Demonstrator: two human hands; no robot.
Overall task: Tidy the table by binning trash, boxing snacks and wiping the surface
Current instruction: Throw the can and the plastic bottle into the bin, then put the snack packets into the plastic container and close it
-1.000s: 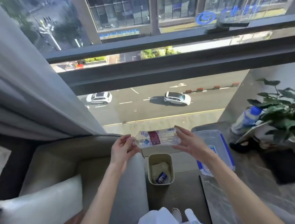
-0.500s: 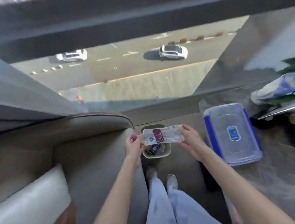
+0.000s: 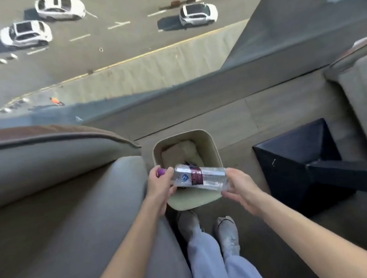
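Note:
A clear plastic bottle [image 3: 200, 177] with a dark red label and purple cap lies sideways between my hands, right over the mouth of a small beige bin [image 3: 210, 142] on the floor. My left hand [image 3: 160, 185] grips the cap end. My right hand [image 3: 240, 182] holds the bottle's base with the fingers curled around it. The bottle tilts slightly, base end lower. Inside the bin I see a beige liner and some dark wrapper, mostly hidden by the bottle.
A grey sofa arm [image 3: 59, 198] runs along the left of the bin. The dark table base [image 3: 299, 160] stands to the right. My feet [image 3: 211, 229] are just in front of the bin. A floor-to-ceiling window [image 3: 122, 54] lies beyond.
My head has tipped further down and the bottle has come lower, from above the bin to just over its opening. The lidded snack box has left the view.

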